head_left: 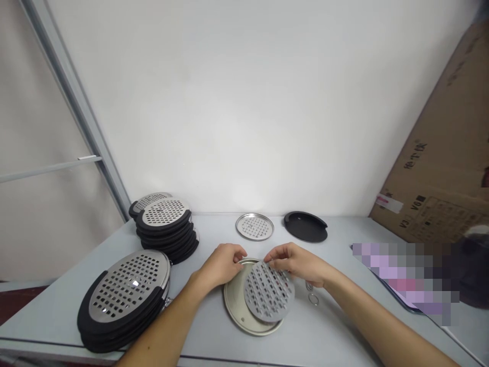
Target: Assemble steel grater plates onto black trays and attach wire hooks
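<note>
My right hand (295,261) pinches the upper edge of a round grater plate (269,291), a grey disc with rows of raised holes. That disc is tilted over a shallow, pale metal dish (237,308) and covers much of its right side. At the dish's upper rim, the curled fingers and thumb of my left hand (225,262) hold the edge. A small metal ring (314,299) lies on the table beneath my right wrist, beside a partly hidden wire coil (309,286).
Stacked black-rimmed graters stand at the back left (164,219) and front left (124,295). Farther back lie another silver grater disc (255,227) and a black round holder (305,227). At right are a cardboard box (431,168) and a blurred flat device (401,280) with a cable.
</note>
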{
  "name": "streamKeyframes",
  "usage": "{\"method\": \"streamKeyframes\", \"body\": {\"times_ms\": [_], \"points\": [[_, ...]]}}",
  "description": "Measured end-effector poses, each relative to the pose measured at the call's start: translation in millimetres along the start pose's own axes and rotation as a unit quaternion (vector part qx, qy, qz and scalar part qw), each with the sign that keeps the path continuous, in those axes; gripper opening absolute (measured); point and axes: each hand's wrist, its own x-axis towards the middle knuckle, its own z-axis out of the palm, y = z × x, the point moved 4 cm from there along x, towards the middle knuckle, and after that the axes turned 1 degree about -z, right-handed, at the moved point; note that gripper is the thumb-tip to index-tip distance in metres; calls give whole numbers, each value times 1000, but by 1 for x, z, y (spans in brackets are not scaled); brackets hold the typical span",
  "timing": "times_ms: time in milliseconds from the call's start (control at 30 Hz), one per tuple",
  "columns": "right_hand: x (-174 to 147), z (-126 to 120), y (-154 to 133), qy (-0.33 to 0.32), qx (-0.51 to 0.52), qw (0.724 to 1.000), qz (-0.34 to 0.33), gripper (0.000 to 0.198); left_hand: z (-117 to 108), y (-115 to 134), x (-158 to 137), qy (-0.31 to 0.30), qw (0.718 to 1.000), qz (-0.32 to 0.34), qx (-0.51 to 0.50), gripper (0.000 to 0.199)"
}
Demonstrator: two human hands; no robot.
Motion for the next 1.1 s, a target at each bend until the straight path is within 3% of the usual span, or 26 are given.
{"method": "streamKeyframes", "body": {"times_ms": [200, 433, 733, 933, 1100], "points": [[-4, -3, -2, 56, -115, 990, -57, 24, -2, 7, -3, -5, 999, 10, 47, 23], [-9, -1, -7, 49, -144, 985, -84, 22, -5, 16, -6, 10, 993, 15, 113, 18], [-9, 4, 3, 11, -125, 992, -34, 29, -2, 35, -14, -18, 972, 43, 228, 21], [-9, 5, 2, 30, -140, 989, -42, 29, 0, 36, -13, -26, 965, 49, 258, 28], [-8, 9, 3, 25, -146, 989, -27, 32, -2, 29, -10, 5, 974, 33, 224, 25]]}}
